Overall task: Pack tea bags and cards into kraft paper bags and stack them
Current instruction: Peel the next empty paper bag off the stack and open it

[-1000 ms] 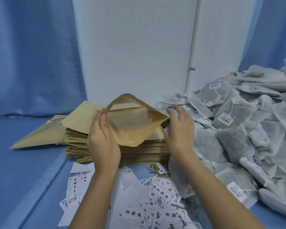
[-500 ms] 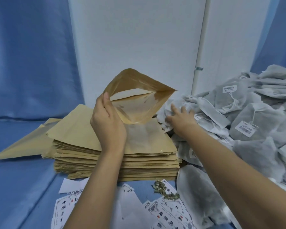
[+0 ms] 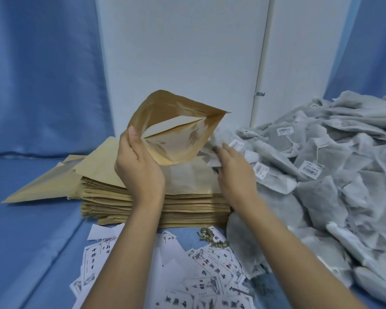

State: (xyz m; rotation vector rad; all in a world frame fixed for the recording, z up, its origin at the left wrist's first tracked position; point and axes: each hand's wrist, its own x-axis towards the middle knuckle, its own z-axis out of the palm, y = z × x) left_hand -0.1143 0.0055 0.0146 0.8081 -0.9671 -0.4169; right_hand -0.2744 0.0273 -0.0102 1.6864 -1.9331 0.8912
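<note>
Kraft paper bag point(image 3: 174, 108), brown, with a glossy lining, was found raised above the stack of flat brown kraft paper bags point(image 3: 194, 204), its mouth spread wide and turned toward the camera. The left hand point(image 3: 138, 168) gripped it alone at the left edge of the mouth, thumb on the near lip and fingers curled behind. One second before, both hands had held the kraft paper bag low over the stack; half a second before, it was already lifted in the left hand alone, at much the same height as now.

The right hand point(image 3: 234, 172) was at the left edge of the heaped pile of grey-white mesh tea bags point(image 3: 321, 175), just beside the open mouth. Its fingers, spread flat on the pile half a second earlier, were now drawn together and pinched a single white tea bag point(image 3: 212, 160). Motion blur there left the exact grip unclear.

Printed white cards point(image 3: 212, 262) lay scattered on the blue cloth surface point(image 3: 31, 230) in front of the stack, with a small scatter of loose dried tea leaves point(image 3: 210, 236) among them. A white panel point(image 3: 183, 52) stood behind the stack.
</note>
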